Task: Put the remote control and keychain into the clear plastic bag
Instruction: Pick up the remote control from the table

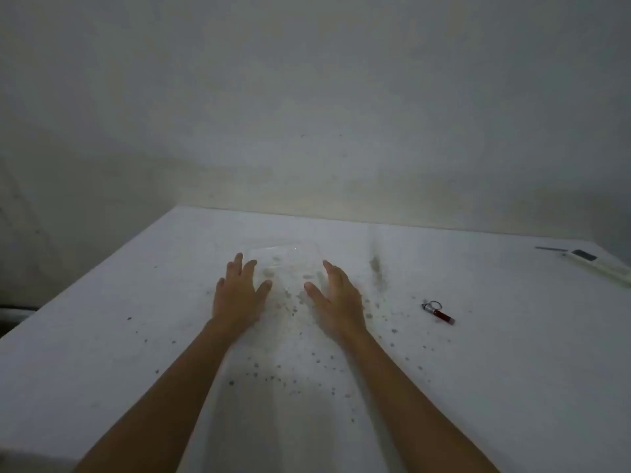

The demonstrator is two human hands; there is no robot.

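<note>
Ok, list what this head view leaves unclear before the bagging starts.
- Clear plastic bag: nearly invisible against the white table; its mouth and which side opens cannot be made out.
- Remote control: cut off by the right edge, so its full length and buttons are hidden.
- Keychain: too small and blurred to tell what the red piece is.
- Left hand and right hand: whether they touch the bag is unclear.

Both bare forearms are reaching out toward twelve o'clock, running nearly parallel. The left hand (239, 295) is lying palm down with fingers spread and pointing ahead, its thumb angling toward two o'clock. The right hand (336, 297) is tilting onto its outer edge, palm facing inward, fingers loosely extended, thumb pointing toward ten o'clock. Neither hand is gripping anything.
</note>
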